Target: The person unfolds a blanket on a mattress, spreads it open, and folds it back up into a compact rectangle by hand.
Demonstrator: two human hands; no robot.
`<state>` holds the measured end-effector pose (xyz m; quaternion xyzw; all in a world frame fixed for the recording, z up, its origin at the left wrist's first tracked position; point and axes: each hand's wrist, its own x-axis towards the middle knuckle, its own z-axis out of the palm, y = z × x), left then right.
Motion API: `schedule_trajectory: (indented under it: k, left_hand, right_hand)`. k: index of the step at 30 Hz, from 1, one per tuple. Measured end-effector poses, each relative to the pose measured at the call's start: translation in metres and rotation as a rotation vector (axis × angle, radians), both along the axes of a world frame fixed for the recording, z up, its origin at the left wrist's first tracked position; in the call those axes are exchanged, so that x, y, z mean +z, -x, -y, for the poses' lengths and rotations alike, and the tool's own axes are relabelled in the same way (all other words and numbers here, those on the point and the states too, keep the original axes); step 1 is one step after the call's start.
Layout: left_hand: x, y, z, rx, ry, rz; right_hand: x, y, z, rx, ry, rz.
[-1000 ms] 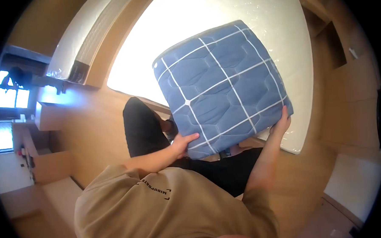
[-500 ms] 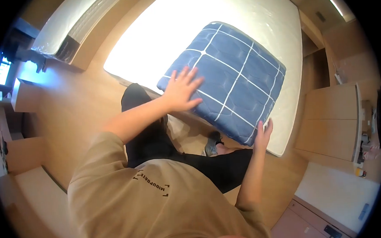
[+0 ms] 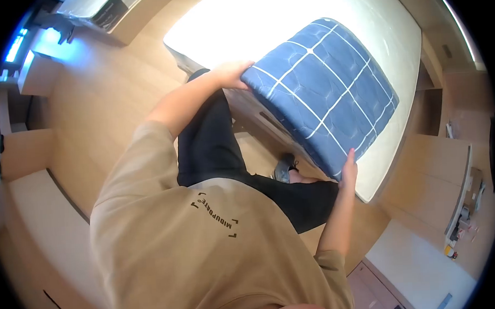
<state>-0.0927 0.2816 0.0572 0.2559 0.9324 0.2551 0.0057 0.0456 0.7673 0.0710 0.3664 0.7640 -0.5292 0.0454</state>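
Observation:
A folded blue mattress pad (image 3: 333, 90), quilted and crossed by white grid lines, lies on the white bed mattress (image 3: 220, 28). Its near side reaches the bed's front edge. My left hand (image 3: 234, 75) grips the pad's left corner, with the fingertips partly hidden at the edge. At the near right corner my right hand (image 3: 348, 172) holds the pad's side, one digit pointing up along the top face and the other fingers mostly hidden.
My legs in black trousers (image 3: 208, 139) are spread in front of the bed. Wooden cabinets (image 3: 430, 163) stand on the right, with small items on a shelf. A plastic-wrapped mattress (image 3: 81, 10) lies at the upper left. Wooden floor (image 3: 112, 88) stretches to the left.
My left hand has gone from lying spread on top of the pad to gripping its left corner. My right hand stays at the near right corner. The camera view has shifted.

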Motion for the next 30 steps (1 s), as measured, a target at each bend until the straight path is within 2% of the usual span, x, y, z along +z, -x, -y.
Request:
schedule_trajectory:
  k: [2,3,6,7,11,14,16,17,19,22,23,26,28,30]
  left_hand:
    - [-0.009,-0.005,-0.006,0.049,0.007,-0.049]
    - [-0.014,-0.006,-0.010,0.080,-0.019,-0.066]
    - [-0.013,-0.002,-0.019,0.122,-0.009,-0.026]
    - [-0.008,0.002,-0.019,0.125,0.012,-0.006]
    - [0.011,0.000,-0.019,0.115,-0.174,0.141]
    - [0.011,-0.012,-0.027,0.138,-0.117,-0.349]
    - [0.016,-0.021,-0.045,-0.029,0.179,-0.467]
    - [0.012,-0.027,-0.058,-0.080,0.188,-0.523]
    - [0.026,-0.040,-0.085,-0.124,0.276,-0.566]
    - [0.028,-0.042,-0.111,-0.240,0.260,-0.549]
    - [0.027,-0.042,-0.120,-0.286,0.250,-0.533]
    - [0.023,-0.055,-0.149,-0.335,0.227,-0.563]
    - [0.037,-0.069,-0.175,-0.265,0.179,-0.462]
    - [0.048,-0.072,-0.200,-0.157,0.049,-0.258]
  right_hand:
    - [0.027,-0.006,0.010,-0.049,0.251,-0.072]
    - [0.032,-0.006,0.016,-0.104,0.268,-0.061]
    - [-0.003,-0.004,-0.007,0.030,-0.091,0.152]
    - [-0.012,-0.002,-0.005,0.049,-0.162,0.140]
    - [-0.031,0.000,-0.015,-0.009,-0.125,0.110]
    - [-0.026,-0.004,-0.020,-0.008,0.000,0.077]
    - [-0.035,-0.006,-0.029,-0.009,0.101,0.057]
    - [-0.036,-0.006,-0.028,-0.023,0.050,0.018]
    - [-0.034,-0.005,-0.016,-0.048,-0.058,-0.049]
    - [0.000,-0.005,0.000,-0.055,0.009,-0.033]
    - [-0.013,-0.003,-0.020,-0.068,0.186,0.007]
    - [0.052,0.014,-0.020,-0.022,0.418,-0.009]
    - [0.115,0.039,-0.004,0.072,0.335,-0.146]
    - [0.175,0.067,0.030,0.267,0.502,-0.499]
